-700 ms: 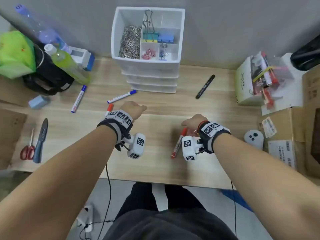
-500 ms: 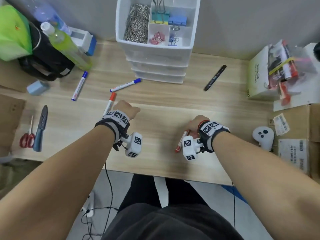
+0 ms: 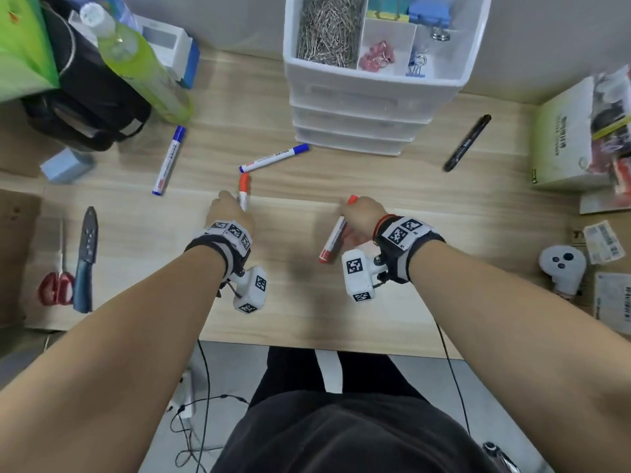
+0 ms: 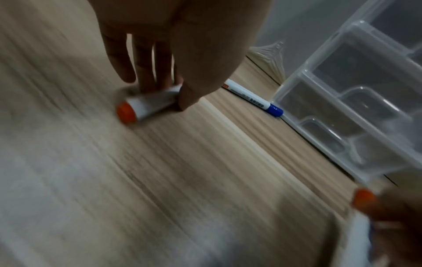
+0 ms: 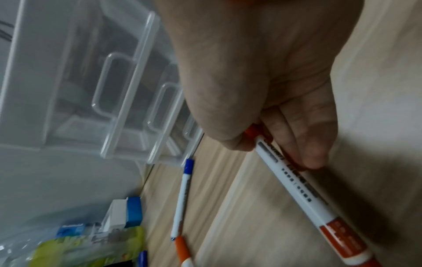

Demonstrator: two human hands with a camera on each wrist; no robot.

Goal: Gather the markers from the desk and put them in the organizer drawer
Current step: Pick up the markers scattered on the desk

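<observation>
Both hands are at the pickup stage, each on its own red-capped marker. The right hand already has its marker off the surface, fingers curled round the barrel near the cap end, with the long tail hanging free below the grip. The left hand is lower, its fingers reaching down and thumb pressing the second red marker where it lies flat; whether it is truly pinched yet cannot be told from the blurred wrist view. To do this well, the left thumb and fingers should close on opposite sides of the barrel before lifting (a round marker on smooth wood will likely roll away under a one-sided push). Its cap sits just beside the end of a blue marker, so a straight upward lift would avoid nudging that one. Another blue marker and a black marker lie apart on the surface, not yet gathered. The organizer stands at the back, its front drawers apparently closed, so one hand will probably need freeing to open one.
</observation>
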